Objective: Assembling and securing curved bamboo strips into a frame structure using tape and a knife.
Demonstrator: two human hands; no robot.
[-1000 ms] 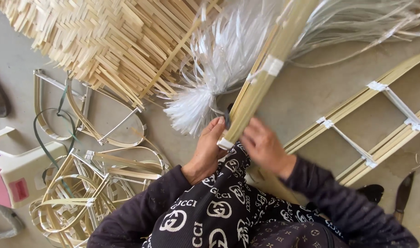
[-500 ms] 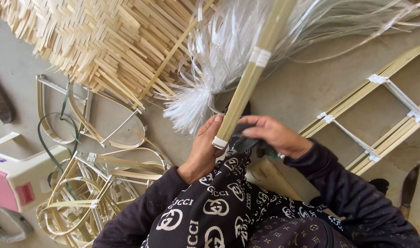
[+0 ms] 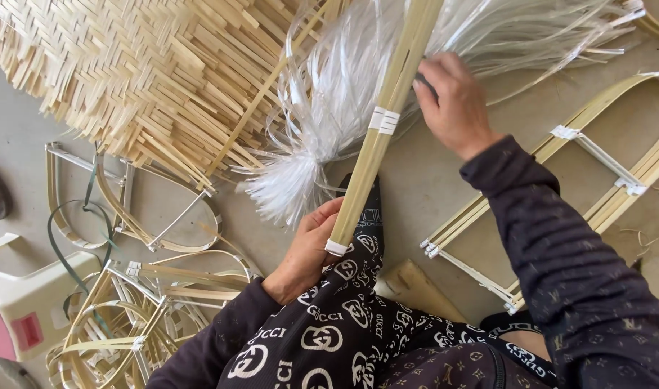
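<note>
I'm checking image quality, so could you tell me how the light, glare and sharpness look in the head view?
Head view: soft, even daylight with faint shadows; the clear plastic strips glare white; the bamboo bundle and left hand are sharp; the right hand is slightly soft.

Pale yellow bamboo strips (image 3: 387, 122), clear plastic strands (image 3: 329, 108).

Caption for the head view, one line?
Left hand grips bamboo strip bundle; right hand reaches into clear plastic strands.

One strip bundle (image 3: 387, 115), perhaps two mats (image 3: 149, 72).
</note>
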